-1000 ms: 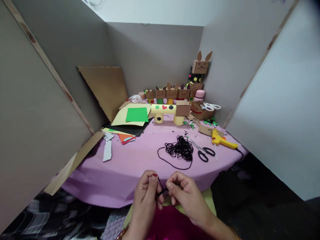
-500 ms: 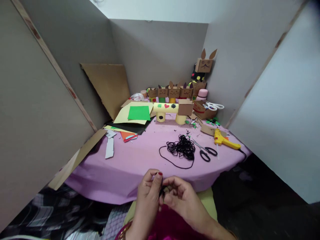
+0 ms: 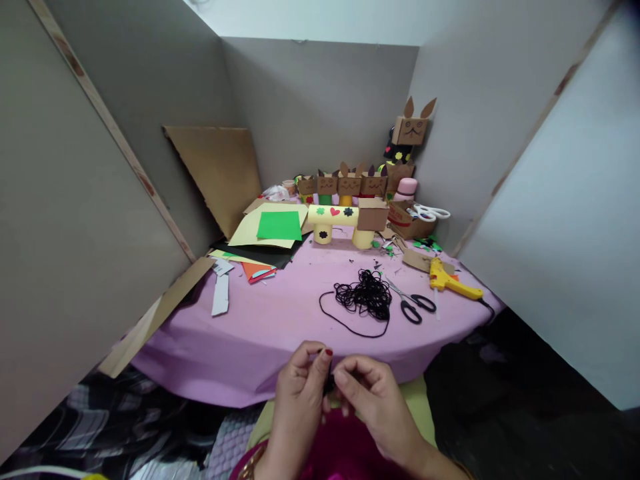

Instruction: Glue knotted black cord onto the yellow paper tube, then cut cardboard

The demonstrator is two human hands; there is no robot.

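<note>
Close to my body, before the table's front edge, my left hand (image 3: 303, 383) pinches a short length of black cord (image 3: 329, 383) between thumb and fingers. My right hand (image 3: 373, 393) is closed beside it, thumb and index finger pinched at the same cord; much of the cord is hidden by the fingers. A loose tangle of black cord (image 3: 367, 297) lies on the table beyond my hands, one strand looping out to the left. Black-handled scissors (image 3: 414, 305) lie partly open just right of the tangle.
A yellow glue gun (image 3: 455, 283) rests at the right. Behind the tangle stands a yellow paper-tube animal (image 3: 334, 215) with a cardboard box head. Several box-headed figures (image 3: 350, 183) line the back. Paper sheets (image 3: 280, 225) and leaning cardboard (image 3: 220, 173) are left; grey panels enclose the table.
My right thumb has moved up against the index finger, closing the pinch near the cord. Both hands shift slightly to the right in the view. The things on the table stay put.
</note>
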